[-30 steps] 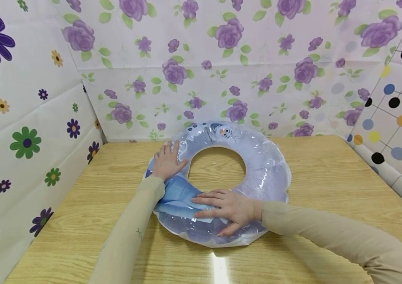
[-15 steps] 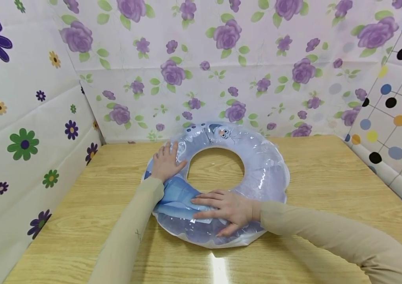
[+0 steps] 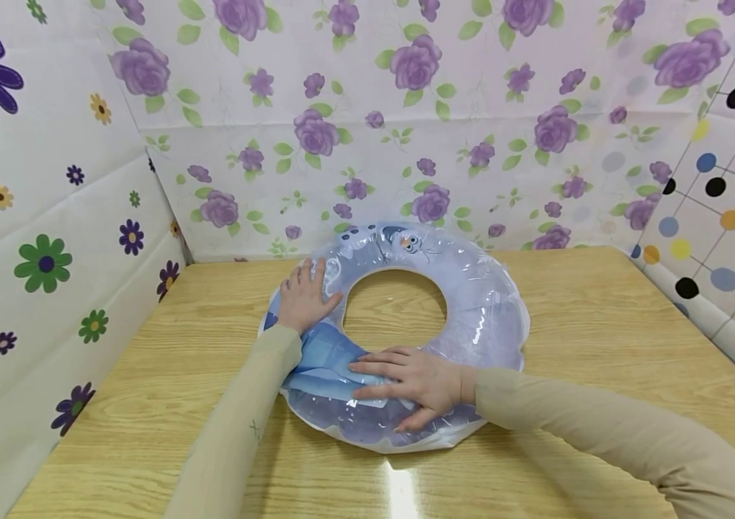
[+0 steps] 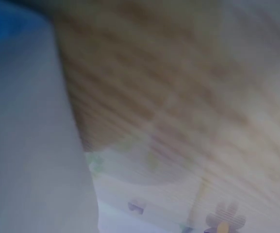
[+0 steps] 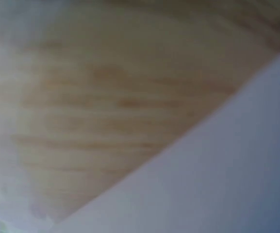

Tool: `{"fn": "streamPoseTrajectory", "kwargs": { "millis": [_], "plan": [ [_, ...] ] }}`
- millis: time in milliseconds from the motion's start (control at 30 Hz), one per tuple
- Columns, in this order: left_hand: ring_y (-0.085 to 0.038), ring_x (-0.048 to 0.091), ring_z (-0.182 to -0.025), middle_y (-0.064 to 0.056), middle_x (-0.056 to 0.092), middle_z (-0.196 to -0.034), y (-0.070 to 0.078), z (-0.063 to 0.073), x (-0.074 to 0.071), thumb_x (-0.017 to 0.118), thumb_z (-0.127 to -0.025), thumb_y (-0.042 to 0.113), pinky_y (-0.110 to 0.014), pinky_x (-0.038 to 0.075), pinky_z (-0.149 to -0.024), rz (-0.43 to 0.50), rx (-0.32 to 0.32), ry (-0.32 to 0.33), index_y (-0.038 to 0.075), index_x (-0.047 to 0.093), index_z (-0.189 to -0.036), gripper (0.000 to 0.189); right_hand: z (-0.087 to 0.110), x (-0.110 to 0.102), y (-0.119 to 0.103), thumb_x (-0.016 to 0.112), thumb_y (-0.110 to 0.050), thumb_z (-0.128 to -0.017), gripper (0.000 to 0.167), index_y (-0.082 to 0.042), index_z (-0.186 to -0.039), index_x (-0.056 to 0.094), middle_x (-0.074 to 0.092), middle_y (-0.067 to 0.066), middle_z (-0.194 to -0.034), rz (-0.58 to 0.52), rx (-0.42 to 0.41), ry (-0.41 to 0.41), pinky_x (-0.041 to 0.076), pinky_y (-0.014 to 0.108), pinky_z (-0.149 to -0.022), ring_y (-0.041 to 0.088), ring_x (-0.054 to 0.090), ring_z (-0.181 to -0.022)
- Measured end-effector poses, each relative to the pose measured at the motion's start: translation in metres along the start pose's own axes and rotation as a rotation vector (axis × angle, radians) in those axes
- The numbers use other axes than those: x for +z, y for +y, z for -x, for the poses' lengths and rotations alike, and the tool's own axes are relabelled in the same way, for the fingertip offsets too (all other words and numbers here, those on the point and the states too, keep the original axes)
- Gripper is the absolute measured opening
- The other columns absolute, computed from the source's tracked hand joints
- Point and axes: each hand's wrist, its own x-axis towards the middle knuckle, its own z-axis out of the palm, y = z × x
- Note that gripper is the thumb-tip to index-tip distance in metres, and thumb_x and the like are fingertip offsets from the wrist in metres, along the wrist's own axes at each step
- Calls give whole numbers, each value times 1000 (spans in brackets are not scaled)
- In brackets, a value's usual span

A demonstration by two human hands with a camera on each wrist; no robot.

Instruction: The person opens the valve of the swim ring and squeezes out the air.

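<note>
An inflated swim ring [image 3: 484, 310], clear and pale purple with a blue printed figure and a snowman, lies flat on the wooden table. On its left side rests my left hand [image 3: 306, 297], fingers straight and spread, pointing away from me. My right hand [image 3: 416, 382] lies flat across the near part of the ring, its spread fingers pointing left over the blue print. Both palms hide the patches of ring beneath them. Neither hand shows in the wrist views, where only blurred pale surfaces and wood grain appear.
The wooden table [image 3: 601, 324] extends around the ring on both sides. Behind it hangs a cloth with purple roses [image 3: 315, 132]. A flower-print cloth [image 3: 46, 209] borders the left, and a dotted cloth [image 3: 718, 238] borders the right.
The view shifts very slightly between the first frame and the second. Both hands and the swim ring keep their places.
</note>
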Motion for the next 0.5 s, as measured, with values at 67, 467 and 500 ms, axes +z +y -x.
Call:
{"fn": "streamPoseTrajectory", "kwargs": {
  "millis": [67, 467, 500],
  "plan": [
    [-42, 29, -120, -24, 27, -138, 0, 0, 1, 51, -84, 53, -57, 28, -88, -1, -2, -1, 7, 23, -143, 80, 1, 0, 0, 26, -59, -90, 68, -15, -141, 30, 24, 18, -143, 1, 1, 0, 24, 41, -99, 31, 26, -127],
    [-41, 30, -120, -23, 27, -138, 0, -1, 2, 50, -84, 54, -56, 29, -88, -22, 1, 3, 8, 23, -143, 80, 1, 1, 0, 25, -59, -90, 68, -15, -141, 30, 24, 18, -143, 14, -4, 4, 24, 41, -99, 32, 26, -127],
    [-41, 30, -120, -23, 27, -138, 0, -1, 2, 50, -84, 54, -56, 29, -87, -22, 2, 3, 8, 23, -143, 80, 1, 1, 0, 25, -59, -90, 68, -15, -141, 29, 24, 18, -143, 13, -3, 4, 24, 41, -99, 32, 26, -127]
  ]
}}
